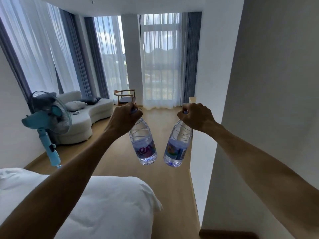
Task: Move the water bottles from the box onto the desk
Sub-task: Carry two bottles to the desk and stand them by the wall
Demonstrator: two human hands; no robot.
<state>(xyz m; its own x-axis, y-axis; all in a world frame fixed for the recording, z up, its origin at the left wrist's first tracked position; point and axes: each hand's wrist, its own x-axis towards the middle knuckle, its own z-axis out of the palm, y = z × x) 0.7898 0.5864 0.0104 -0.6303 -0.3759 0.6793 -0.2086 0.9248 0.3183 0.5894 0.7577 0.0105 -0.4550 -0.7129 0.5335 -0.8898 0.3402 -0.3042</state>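
Head view: left hand (124, 114) and right hand (196, 116) each grip a bottle (143, 142) neck, second bottle (177, 145) hanging beyond the bed (107, 200) for carrying; desk unseen

Two clear plastic water bottles, both in mid-air at centre frame, above the wooden floor. Left bottle (143, 144): hangs from its capped neck, base tilted toward lower right; blue-purple label band with partial lettering around the lower body; water visible inside. Right bottle (177, 145): hangs likewise from its neck, base tilted toward lower left; blue label with multicoloured print. Bases are near each other but apart; necks are well apart. Blue caps barely visible.
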